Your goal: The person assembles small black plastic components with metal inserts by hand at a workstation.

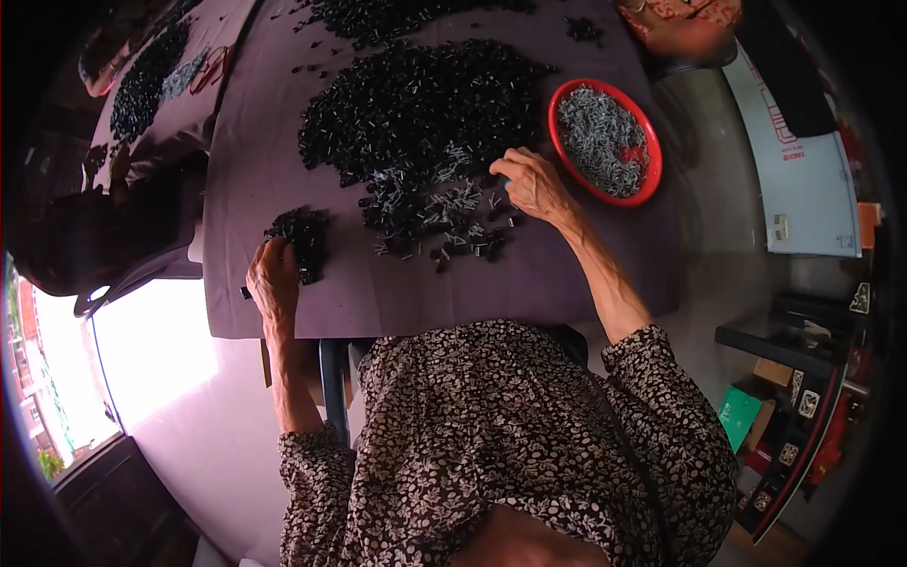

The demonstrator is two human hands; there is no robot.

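My left hand [273, 280] is at the near left of the table, its fingers curled down at the edge of a small heap of black plastic pieces [310, 248]. Whatever those fingertips hold is hidden. My right hand [535, 186] hovers with bent, closed fingers at the right edge of the big pile of small black pieces [416, 104]; anything in its pinch is too small to make out. Between the hands, loose grey metal pins [453, 203] lie mixed with black pieces. A red oval basin [649, 194] full of similar grey pins stands just right of my right hand.
A purple-grey cloth [255, 170] covers the table. Another person's arm [680, 38] shows at the far right corner. More black pieces [151, 90] lie on a second table at left. A white carton [812, 198] and a dark shelf [784, 331] stand at right.
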